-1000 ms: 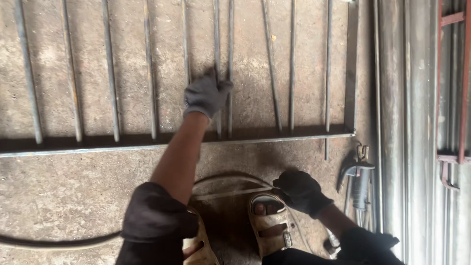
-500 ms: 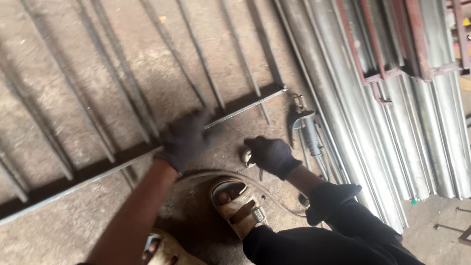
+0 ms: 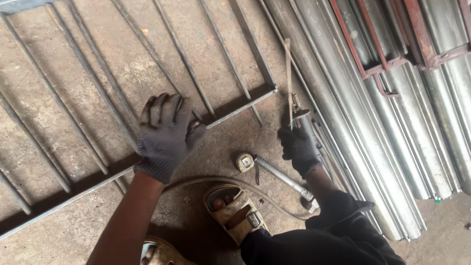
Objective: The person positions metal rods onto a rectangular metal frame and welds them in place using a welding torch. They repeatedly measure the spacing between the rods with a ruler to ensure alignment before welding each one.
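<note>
Left hand [image 3: 164, 137], gloved, lies flat with fingers spread on the bottom bar of the metal grille [image 3: 235, 109] on the concrete floor [image 3: 44, 88], gripping nothing. Right hand [image 3: 300, 146], gloved, at 3 o'clock from the left, is closed around the welding holder [image 3: 298, 118], whose thin rod [image 3: 288, 73] points toward 12 o'clock. Between the hands lie a tape measure [image 3: 245, 161] and a hammer [image 3: 284, 177]; steel pipes [image 3: 392, 122] fill the 2 o'clock side.

2 gloved hands [image 3: 164, 135], 1 tape measure [image 3: 244, 161], 2 sandals [image 3: 235, 213].
</note>
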